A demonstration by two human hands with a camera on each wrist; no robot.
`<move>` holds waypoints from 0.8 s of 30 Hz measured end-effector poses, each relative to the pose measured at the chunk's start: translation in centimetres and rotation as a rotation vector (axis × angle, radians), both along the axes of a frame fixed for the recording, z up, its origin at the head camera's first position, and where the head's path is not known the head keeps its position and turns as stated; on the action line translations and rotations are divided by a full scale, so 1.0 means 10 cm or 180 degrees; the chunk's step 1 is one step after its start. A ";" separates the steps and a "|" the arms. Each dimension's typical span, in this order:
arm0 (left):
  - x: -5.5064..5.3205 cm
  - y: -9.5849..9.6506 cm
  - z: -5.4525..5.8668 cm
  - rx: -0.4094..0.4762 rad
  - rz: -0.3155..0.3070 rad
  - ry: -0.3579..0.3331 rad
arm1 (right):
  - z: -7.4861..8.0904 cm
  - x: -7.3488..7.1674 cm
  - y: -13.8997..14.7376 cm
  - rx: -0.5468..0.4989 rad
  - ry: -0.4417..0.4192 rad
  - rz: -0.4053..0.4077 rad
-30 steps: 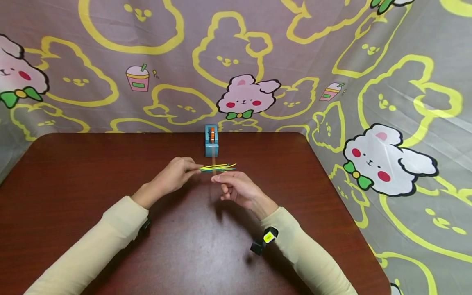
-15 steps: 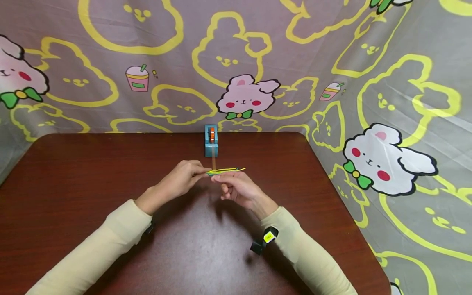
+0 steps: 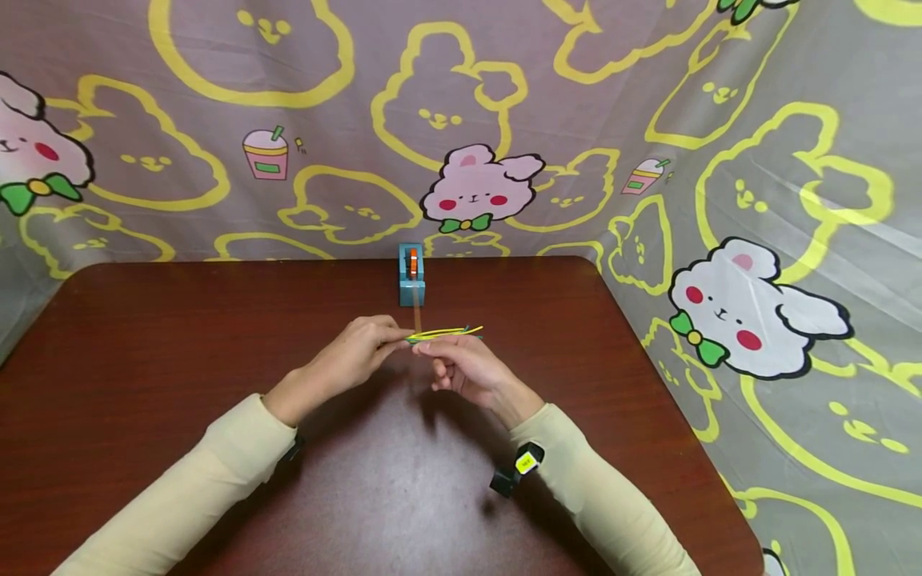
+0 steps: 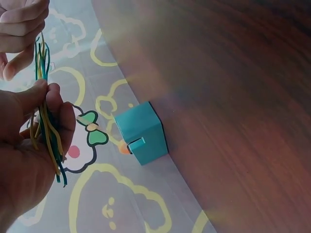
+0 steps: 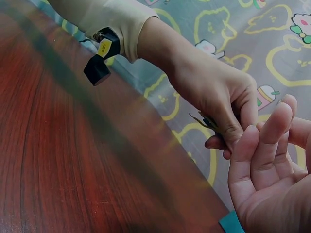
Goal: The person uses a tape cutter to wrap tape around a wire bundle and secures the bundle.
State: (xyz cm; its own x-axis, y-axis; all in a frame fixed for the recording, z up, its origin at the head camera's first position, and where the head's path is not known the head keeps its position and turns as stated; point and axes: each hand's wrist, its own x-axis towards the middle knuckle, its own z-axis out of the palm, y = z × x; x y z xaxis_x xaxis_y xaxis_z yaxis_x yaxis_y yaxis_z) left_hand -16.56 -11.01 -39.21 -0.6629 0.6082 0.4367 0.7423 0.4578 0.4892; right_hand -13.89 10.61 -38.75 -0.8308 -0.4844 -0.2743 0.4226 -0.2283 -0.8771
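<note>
My left hand [image 3: 353, 352] pinches a bundle of thin yellow and green wires [image 3: 446, 332], whose free ends point right over my right hand. In the left wrist view, the rear ends of the wires [image 4: 48, 131] trail down across the left palm. A strip of clear brownish tape [image 3: 417, 316] runs from the blue tape dispenser [image 3: 412, 292] toward me, and the wires cross it. My right hand [image 3: 468, 368] pinches the strip's near end between thumb and index finger, its other fingers loosely bent. Both hands are close together, above the table.
The dispenser, with an orange hub, stands at the back edge of the brown table [image 3: 180, 320], against a patterned curtain [image 3: 331, 136]. Another curtain side borders the table's right. A small black device [image 3: 522, 468] is strapped to the right wrist.
My left hand has moved right and slightly toward me, bringing the wires over the tape by the right fingertips. The right hand has stayed in place.
</note>
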 end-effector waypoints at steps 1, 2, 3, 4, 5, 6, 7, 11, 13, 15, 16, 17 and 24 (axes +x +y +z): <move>0.01 0.00 0.00 -0.0003 0.0000 -0.0006 | 0.00 0.00 0.00 0.0005 0.0001 0.0000; 0.01 0.00 0.01 -0.0012 0.0003 -0.0008 | 0.00 0.00 0.00 0.0005 0.0002 0.0000; 0.01 0.00 0.01 -0.0021 0.0007 -0.0014 | 0.00 0.00 0.00 0.0006 0.0002 -0.0002; 0.02 0.01 0.01 -0.0029 0.0005 -0.0016 | 0.00 0.00 0.01 0.0012 0.0005 -0.0004; 0.02 0.01 0.01 -0.0034 0.0002 -0.0018 | 0.00 0.00 0.01 0.0015 0.0003 -0.0003; 0.02 0.01 0.01 -0.0040 -0.0004 -0.0018 | 0.00 0.00 0.01 0.0018 0.0003 -0.0001; 0.02 0.01 0.01 -0.0043 -0.0014 -0.0012 | 0.00 0.01 0.01 0.0020 0.0006 0.0004; 0.03 0.02 0.02 -0.0055 -0.0051 0.0028 | 0.00 0.01 0.02 0.0028 0.0017 0.0016; 0.03 0.03 0.02 -0.0066 -0.0061 0.0047 | -0.01 0.01 0.02 0.0018 0.0022 0.0022; 0.04 0.03 0.02 -0.0078 -0.0063 0.0049 | -0.01 0.01 0.02 0.0011 0.0030 0.0025; 0.04 0.03 0.03 -0.0083 -0.0060 0.0044 | -0.02 0.01 0.02 0.0010 0.0038 0.0028; 0.05 0.03 0.03 -0.0088 -0.0054 0.0039 | -0.02 0.02 0.02 0.0011 0.0039 0.0029; 0.06 0.04 0.03 -0.0088 -0.0003 0.0040 | -0.06 0.03 0.01 0.0027 0.0062 0.0007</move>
